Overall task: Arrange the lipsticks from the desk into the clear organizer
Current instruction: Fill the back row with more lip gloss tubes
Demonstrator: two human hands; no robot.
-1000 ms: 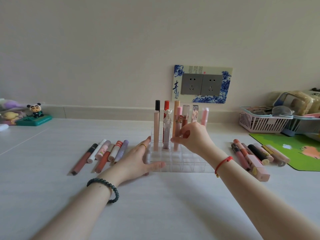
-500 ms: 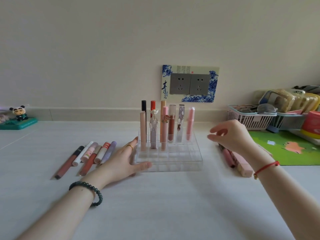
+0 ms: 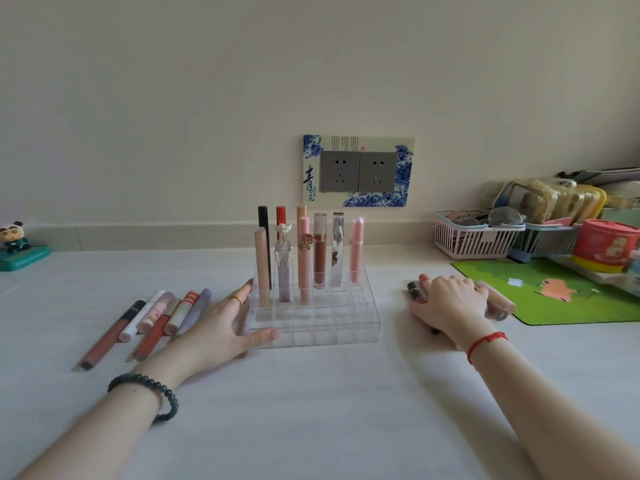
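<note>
The clear organizer [image 3: 313,320] sits mid-desk [image 3: 311,410], with nine lipsticks [image 3: 320,252] standing upright in its back rows. The left hand [image 3: 221,327] lies open against the organizer's left side, fingers spread, thumb along the front edge. Six more tubes [image 3: 156,320] lie on the desk just left of that hand. The right hand [image 3: 450,306] rests palm-down on a loose group of tubes [image 3: 498,304] to the right, beside a green mat [image 3: 571,292]; whether it grips one I cannot tell.
</note>
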